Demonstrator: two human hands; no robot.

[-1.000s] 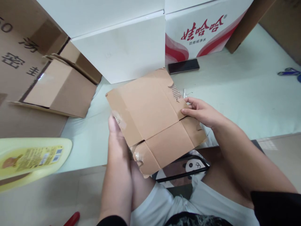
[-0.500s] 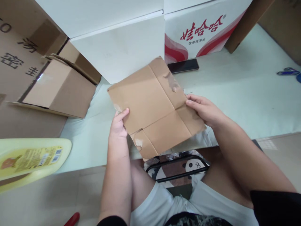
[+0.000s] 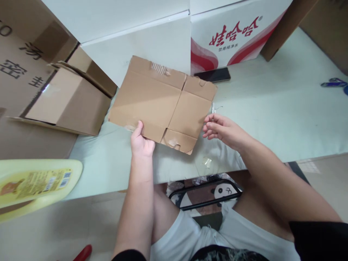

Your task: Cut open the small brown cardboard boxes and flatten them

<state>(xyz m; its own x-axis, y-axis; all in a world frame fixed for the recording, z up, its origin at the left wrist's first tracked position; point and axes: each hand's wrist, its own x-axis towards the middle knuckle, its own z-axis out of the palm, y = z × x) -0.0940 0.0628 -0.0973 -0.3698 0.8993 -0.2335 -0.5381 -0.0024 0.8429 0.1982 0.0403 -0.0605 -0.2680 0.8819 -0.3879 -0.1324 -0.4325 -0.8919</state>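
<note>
Head view: left hand [image 3: 141, 144] clasps the flattened cardboard [image 3: 156, 99] at seven o'clock; right hand [image 3: 220, 127], half-curled, apparently empty, sits beside it at four; phone [image 3: 217, 74] at two.

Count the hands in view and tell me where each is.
2: the left hand grips the cardboard by its near edge; the right hand is beside its right edge. Neither is fully hidden.
</note>
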